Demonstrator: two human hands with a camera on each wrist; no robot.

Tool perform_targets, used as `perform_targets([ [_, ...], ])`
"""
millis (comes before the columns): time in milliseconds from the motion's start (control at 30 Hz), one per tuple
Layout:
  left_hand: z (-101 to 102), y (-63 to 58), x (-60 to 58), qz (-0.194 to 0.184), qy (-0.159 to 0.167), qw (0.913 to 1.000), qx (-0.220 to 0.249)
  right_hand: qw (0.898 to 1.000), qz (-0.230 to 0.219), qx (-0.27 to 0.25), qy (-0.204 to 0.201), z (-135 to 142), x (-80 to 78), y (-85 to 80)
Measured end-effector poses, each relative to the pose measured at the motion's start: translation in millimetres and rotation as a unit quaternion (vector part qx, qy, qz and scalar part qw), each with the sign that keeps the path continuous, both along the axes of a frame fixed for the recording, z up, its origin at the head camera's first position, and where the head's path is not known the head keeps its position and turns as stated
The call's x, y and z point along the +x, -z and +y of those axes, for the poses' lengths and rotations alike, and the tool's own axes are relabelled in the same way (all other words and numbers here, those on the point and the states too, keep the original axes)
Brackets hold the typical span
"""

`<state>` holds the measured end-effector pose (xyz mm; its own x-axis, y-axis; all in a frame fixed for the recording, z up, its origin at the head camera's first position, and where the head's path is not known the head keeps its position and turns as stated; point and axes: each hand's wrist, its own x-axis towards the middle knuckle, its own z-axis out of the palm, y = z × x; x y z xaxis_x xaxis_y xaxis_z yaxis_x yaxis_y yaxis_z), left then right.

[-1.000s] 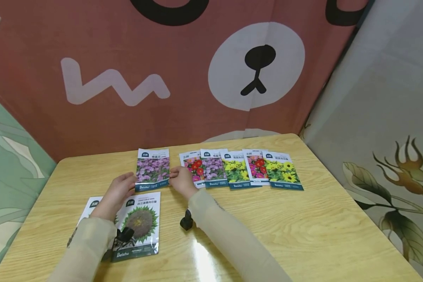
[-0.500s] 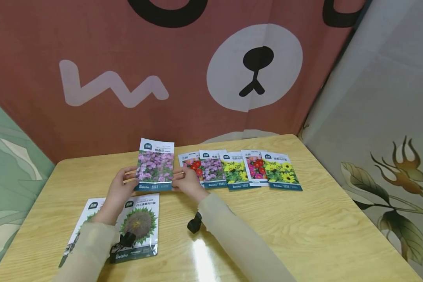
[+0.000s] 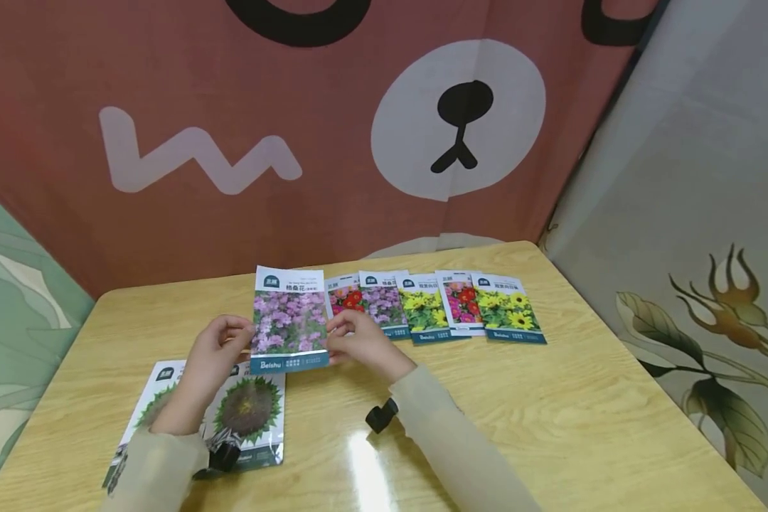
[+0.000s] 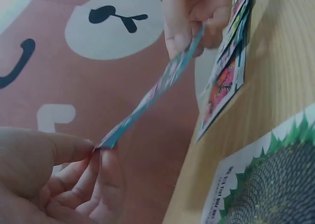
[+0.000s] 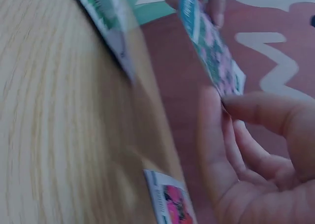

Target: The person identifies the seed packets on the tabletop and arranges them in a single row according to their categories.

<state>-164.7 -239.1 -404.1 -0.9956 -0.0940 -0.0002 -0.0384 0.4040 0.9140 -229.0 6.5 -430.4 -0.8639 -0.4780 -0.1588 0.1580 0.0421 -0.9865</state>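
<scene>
A seed packet with purple flowers (image 3: 289, 320) is held up off the table between both hands, its printed front facing the head camera. My left hand (image 3: 214, 359) pinches its left edge between thumb and fingers, as the left wrist view shows edge-on. At the opposite edge my right hand (image 3: 368, 341) pinches it the same way; the right wrist view shows the thumb and index finger (image 5: 266, 108) meeting there. Below the left hand lie two sunflower seed packets (image 3: 246, 416), overlapping, the left one partly hidden by the forearm.
To the right, a row of overlapping flower seed packets lies on the wooden table (image 3: 550, 412): red flowers (image 3: 345, 297), purple flowers (image 3: 384, 304), yellow flowers (image 3: 425, 307), and more at the right end. A curtain with a bear face (image 3: 333, 213) hangs behind the table.
Both hands have raised the purple-flower packet from the table and brought it closer to the head camera and slightly right. The other packets stay where they lie.
</scene>
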Motion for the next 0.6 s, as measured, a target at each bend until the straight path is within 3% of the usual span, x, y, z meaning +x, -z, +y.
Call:
perform_targets([
  [167, 3.0, -6.0, 12.8, -0.02, 0.028, 0.9986, 0.039, 0.998, -0.01, 0.006, -0.061, 19.4, 6.7, -7.7],
  [367, 8.5, -9.5, 24.7, -0.037, 0.056, 0.9945, 0.08, 0.994, -0.021, 0.0, -0.107, 33.2, 12.8, -17.2],
  [600, 13.6, -5.5, 30.2, -0.031, 0.071, 0.9941, 0.076, 0.988, -0.014, 0.004, -0.156, 42.6, 21.6, -22.9],
])
